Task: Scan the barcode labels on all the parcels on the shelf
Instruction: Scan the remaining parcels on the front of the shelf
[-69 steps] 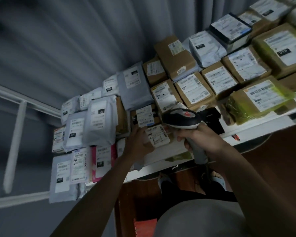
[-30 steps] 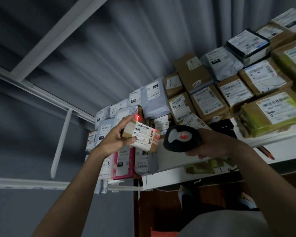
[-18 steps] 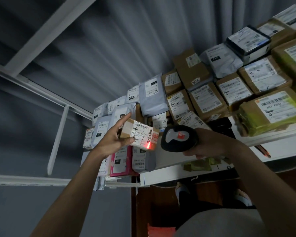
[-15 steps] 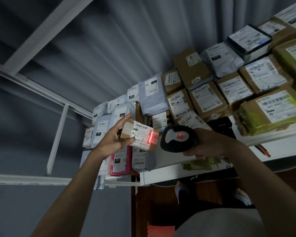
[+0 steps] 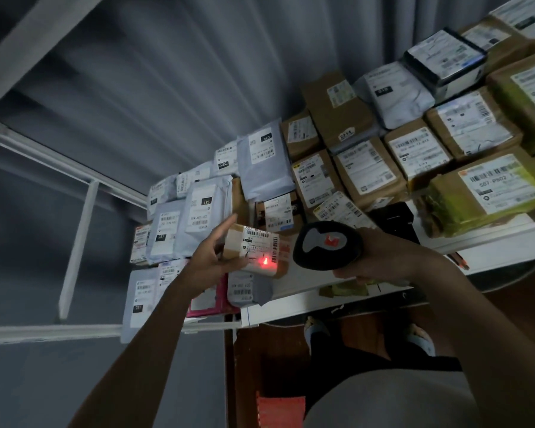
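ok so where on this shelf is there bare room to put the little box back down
The bare white shelf strip along the front edge, under the small box in the left hand, bordered by the grey mailer on the left and the green scrap on the right. Behind it, parcels pack the shelf edge to edge.

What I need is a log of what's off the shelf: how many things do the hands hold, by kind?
Cardboard parcel: 1, in the left hand
Barcode scanner: 1, in the right hand
Total: 2
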